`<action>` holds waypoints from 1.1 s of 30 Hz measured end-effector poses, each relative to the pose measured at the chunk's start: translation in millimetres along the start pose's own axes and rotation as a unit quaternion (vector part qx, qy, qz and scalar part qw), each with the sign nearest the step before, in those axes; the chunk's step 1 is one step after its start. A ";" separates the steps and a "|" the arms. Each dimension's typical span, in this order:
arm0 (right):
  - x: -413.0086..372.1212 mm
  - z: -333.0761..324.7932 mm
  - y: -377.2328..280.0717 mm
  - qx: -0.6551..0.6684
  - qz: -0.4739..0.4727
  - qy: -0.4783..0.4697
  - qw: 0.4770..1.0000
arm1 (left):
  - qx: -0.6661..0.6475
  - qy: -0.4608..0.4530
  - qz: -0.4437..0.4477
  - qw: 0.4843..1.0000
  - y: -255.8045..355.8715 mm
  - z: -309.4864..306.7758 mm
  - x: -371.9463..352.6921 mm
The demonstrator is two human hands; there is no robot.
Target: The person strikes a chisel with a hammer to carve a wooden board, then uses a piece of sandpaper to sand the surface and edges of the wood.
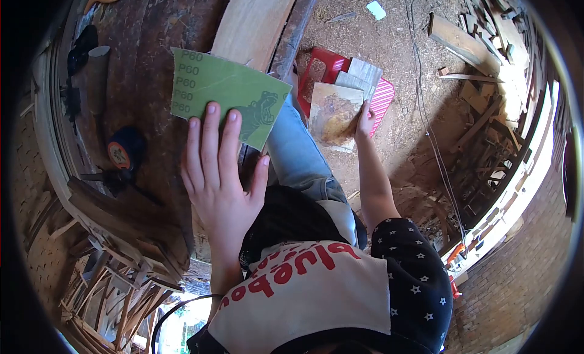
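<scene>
A sheet of green sandpaper (228, 92) printed "P60" and with a frog drawing lies across the edge of the wooden workbench, near a pale plank. My left hand (220, 165) rests its outstretched fingertips on the lower part of this sheet, thumb apart at the right. Lower and to the right of the bench, my right hand (366, 118) grips the right edge of a stained, beige square sheet (334, 110). Beneath that sheet are greyish flat pieces (363, 71), over a red plastic stool (384, 95). The fingers under the beige sheet are hidden.
The dark workbench (158, 25) carries a pale plank (255, 19) and a dark tape measure (125, 150) with an orange centre. Wood offcuts (480, 104) pile up at the right. Cables (420, 80) hang over the sawdust-covered floor (377, 37).
</scene>
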State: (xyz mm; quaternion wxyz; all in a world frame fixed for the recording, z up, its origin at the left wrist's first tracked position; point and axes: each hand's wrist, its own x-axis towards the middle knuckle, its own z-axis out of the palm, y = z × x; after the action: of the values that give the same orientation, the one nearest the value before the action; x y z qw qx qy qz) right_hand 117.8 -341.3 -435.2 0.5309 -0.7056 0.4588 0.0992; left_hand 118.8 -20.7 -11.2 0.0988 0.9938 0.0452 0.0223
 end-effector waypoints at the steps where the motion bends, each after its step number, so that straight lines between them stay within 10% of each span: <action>1: -14.4 -1.5 -10.4 -0.023 0.002 0.036 0.999 | 0.002 -0.001 -0.002 1.000 -0.7 0.5 -0.3; 10: -7.5 -13.3 -14.6 0.054 -0.064 0.076 0.994 | 0.021 -0.008 0.001 1.000 -3.3 -1.4 -1.6; 20: -19.6 -21.1 -56.0 -0.283 -0.178 0.049 0.941 | 0.011 0.003 0.001 1.000 -1.9 0.8 -0.5; 24: -82.2 15.9 -98.7 -0.474 -0.149 -0.035 0.867 | 0.006 0.005 -0.003 1.000 -1.1 1.5 -0.3; 33: -42.6 19.2 -116.0 -0.430 -0.064 0.013 0.901 | 0.008 0.006 -0.003 1.000 -1.4 0.4 -0.5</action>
State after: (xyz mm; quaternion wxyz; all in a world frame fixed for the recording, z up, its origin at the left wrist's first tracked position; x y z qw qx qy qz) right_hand 188.0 -300.3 -340.1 0.1752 -0.8943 0.3324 0.2429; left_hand 118.2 -19.5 -12.0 0.0905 0.9943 0.0489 0.0274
